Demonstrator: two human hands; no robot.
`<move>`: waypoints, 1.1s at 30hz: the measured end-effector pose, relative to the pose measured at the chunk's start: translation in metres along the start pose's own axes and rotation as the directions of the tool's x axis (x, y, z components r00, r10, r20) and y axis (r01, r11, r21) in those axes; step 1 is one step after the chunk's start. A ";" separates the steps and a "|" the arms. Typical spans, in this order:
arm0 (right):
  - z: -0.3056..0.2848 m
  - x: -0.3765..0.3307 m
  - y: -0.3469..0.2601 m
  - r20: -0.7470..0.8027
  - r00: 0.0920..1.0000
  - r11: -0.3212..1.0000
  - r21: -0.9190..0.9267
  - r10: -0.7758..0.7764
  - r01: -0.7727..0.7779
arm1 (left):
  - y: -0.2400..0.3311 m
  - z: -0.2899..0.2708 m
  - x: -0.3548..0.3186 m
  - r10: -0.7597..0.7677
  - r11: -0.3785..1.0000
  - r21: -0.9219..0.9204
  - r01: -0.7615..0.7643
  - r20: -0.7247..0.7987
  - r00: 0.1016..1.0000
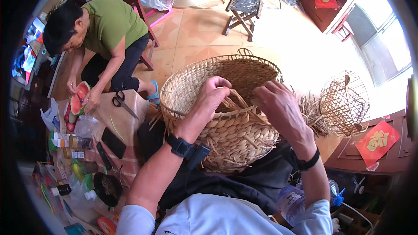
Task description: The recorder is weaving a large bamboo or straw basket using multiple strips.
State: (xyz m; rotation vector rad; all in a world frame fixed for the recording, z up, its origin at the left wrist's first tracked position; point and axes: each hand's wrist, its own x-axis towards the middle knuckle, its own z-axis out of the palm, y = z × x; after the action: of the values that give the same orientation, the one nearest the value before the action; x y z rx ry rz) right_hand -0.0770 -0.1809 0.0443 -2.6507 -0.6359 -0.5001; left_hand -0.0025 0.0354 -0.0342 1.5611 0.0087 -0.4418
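Note:
A large round woven straw basket (226,148) rests on my lap, with loose strand ends poking out of its front wall. At its near rim, my left hand (212,95) pinches straw strands (237,100) that stick up from the weave. My right hand (278,106) is curled over the same rim a little to the right. Strands run toward its closed fingers, though its fingertips are partly hidden behind the hand. The inside of the basket shows beyond both hands, and a wire-like frame edges its far rim.
At left, a person in a green shirt (115,21) holds cut watermelon (79,98) by a low table (135,126) with scissors (124,103), a phone (114,143) and jars. To my right are a straw bundle (311,115) and an openwork basket (344,104). A folding stool (244,11) stands ahead.

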 end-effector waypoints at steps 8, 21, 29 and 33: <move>0.027 0.050 0.022 0.684 0.710 0.744 0.386 0.165 -0.545 | 0.023 0.002 -0.034 0.823 0.477 0.764 -0.434 -0.216 0.525; 0.043 0.072 0.053 0.067 0.958 0.954 0.097 0.280 -0.285 | 0.029 0.045 -0.086 0.378 0.539 0.774 -0.333 0.131 0.916; -0.013 0.044 0.063 -0.353 0.922 0.984 -0.025 0.158 -0.179 | 0.039 0.041 -0.057 0.228 0.679 0.619 -0.394 0.332 0.915; -0.005 -0.025 0.030 -0.240 0.904 0.934 0.142 0.353 -0.328 | 0.041 0.042 -0.047 0.114 0.752 0.565 -0.340 0.396 0.911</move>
State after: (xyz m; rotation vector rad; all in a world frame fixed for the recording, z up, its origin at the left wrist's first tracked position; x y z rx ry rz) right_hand -0.0847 -0.2166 0.0306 -2.4677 -0.1069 -0.6776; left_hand -0.0457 0.0051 0.0195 2.0875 -0.6630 -0.5424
